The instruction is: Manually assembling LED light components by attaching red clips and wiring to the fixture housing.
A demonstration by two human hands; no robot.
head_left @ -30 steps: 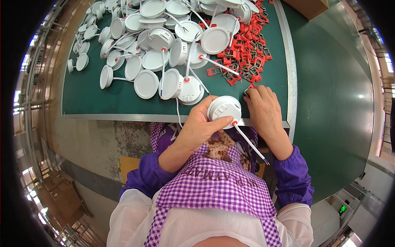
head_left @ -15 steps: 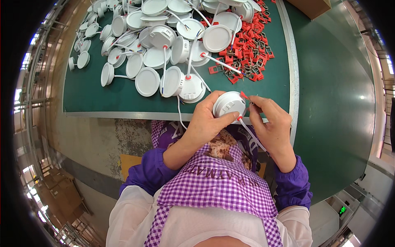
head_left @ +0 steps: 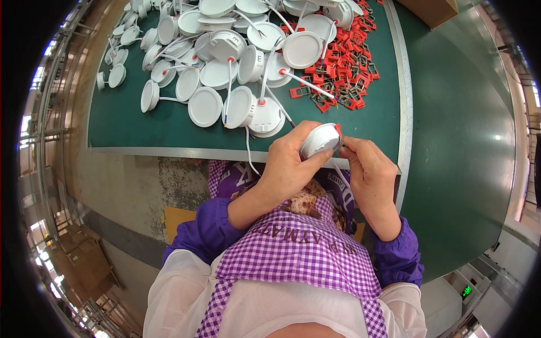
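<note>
Above the table edge [head_left: 248, 151], left hand [head_left: 287, 163] grips a half-hidden white lamp [head_left: 319, 139]; right hand [head_left: 369, 169] pinches its red clip [head_left: 338, 130].

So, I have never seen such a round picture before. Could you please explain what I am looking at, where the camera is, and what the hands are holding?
The camera sits on a person's head and looks down, so the wide lens bends the edges round. No machine is here, only two bare hands. The left hand holds a round white lamp disc just above the edge of the green table. The right hand pinches at a small red clip on the disc's rim. On the table lie many more white discs with thin wires, and a heap of red clips. Below is the person's purple checked apron.
</note>
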